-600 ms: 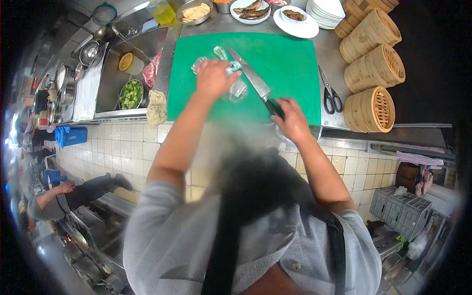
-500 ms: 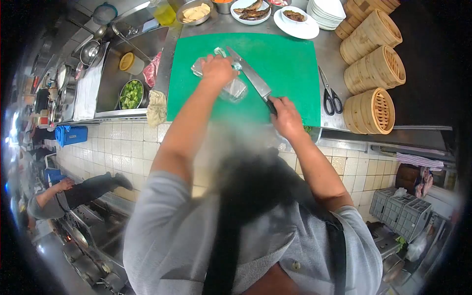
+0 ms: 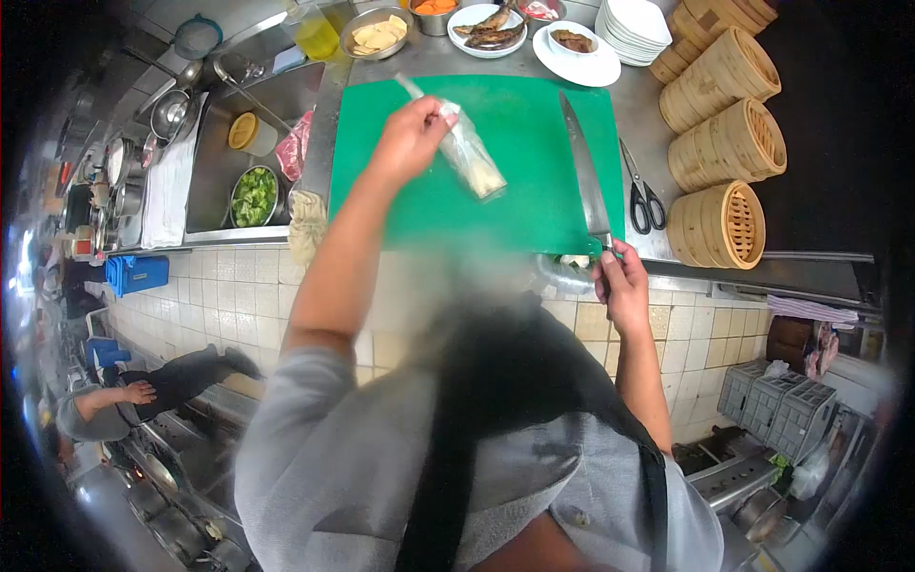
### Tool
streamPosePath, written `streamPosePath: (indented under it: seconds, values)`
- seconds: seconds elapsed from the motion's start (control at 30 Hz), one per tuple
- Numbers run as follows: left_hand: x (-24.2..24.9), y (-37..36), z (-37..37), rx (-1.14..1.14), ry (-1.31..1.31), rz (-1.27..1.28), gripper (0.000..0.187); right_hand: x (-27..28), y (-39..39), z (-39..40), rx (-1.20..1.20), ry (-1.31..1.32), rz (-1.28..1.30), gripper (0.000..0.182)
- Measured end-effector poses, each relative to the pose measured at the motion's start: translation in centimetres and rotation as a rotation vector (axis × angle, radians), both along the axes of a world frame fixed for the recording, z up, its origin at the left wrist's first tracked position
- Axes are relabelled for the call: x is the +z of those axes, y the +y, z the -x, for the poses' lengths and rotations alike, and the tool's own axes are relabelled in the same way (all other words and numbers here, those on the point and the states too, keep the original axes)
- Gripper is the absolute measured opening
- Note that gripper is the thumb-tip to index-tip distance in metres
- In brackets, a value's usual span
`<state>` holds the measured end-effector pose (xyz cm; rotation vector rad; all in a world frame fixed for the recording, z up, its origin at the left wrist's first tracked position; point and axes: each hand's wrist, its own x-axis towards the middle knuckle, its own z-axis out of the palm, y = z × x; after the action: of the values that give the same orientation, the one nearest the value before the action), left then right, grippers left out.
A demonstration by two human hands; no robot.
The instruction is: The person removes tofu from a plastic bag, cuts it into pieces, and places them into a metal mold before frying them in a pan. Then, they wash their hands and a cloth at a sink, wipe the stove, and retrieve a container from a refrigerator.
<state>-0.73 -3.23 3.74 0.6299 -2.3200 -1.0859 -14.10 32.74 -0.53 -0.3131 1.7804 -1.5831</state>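
Observation:
My left hand (image 3: 416, 135) grips the upper part of a clear plastic bag (image 3: 471, 157) over the green cutting board (image 3: 534, 214). Something pale shows in the bag's lower end. At the board's right edge lies a large knife (image 3: 588, 167), its blade pointing away from me. Its dark handle is in my right hand (image 3: 621, 278), near the front corner of the board. Black-handled scissors (image 3: 643, 195) rest on the metal counter just right of the board.
Bamboo steamers (image 3: 715, 226) stand at the right. Behind the board are a fish plate (image 3: 488, 46), bowls and stacked plates (image 3: 633, 33). The sink (image 3: 214, 181) on the left holds a bowl of greens (image 3: 254, 195). Another person (image 3: 124, 396) is at the far left.
My right hand has moved right and nearer to me with the knife, which now lies along the board's right side. My left hand has lifted the bag, which hangs more stretched out.

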Motion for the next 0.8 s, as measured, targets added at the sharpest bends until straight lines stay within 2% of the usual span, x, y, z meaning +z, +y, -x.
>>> streamPosePath:
  seconds: [0.13,0.2,0.23,0.3,0.33,0.4,0.43,0.5,0.73,0.8]
  values:
    - [-2.6,-0.2,-1.0,0.083,0.059,-0.053,0.022,0.2,-0.6,-1.2,0.008,-0.062,0.023,0.031]
    - [-2.7,-0.6,-0.9,0.002,0.105,0.265,0.021,0.5,-1.7,-2.0,0.029,-0.099,0.023,0.031]
    - [-2.6,-0.8,-0.8,0.006,0.106,0.265,0.021,0.8,-2.3,-2.4,0.048,-0.135,0.023,0.031]
    - [-1.9,-1.1,-0.2,-0.168,-0.067,0.304,0.022,1.0,-3.4,-3.1,0.065,-0.165,0.045,0.029]
    - [-1.4,-1.2,0.1,-0.168,-0.067,0.304,0.022,0.7,-3.9,-3.3,0.093,-0.176,0.075,0.029]
    - [-0.5,-1.1,0.7,-0.304,-0.275,0.501,0.025,0.8,-4.6,-3.8,0.136,-0.207,0.120,0.029]
    - [-0.4,-1.4,0.9,-0.305,-0.274,0.499,0.025,1.0,-4.8,-4.0,0.135,-0.206,0.118,0.029]
    - [-0.1,-2.2,1.5,-0.387,-0.681,0.636,0.024,1.3,-5.2,-4.5,0.141,-0.223,0.116,0.029]
    - [-0.3,0.0,2.8,-0.322,-0.484,0.585,0.022,2.9,-4.8,-5.5,-0.039,-0.196,0.178,0.029]
    - [-1.0,0.5,3.1,-0.244,-0.422,0.531,0.023,3.5,-4.7,-5.7,-0.065,-0.181,0.187,0.029]
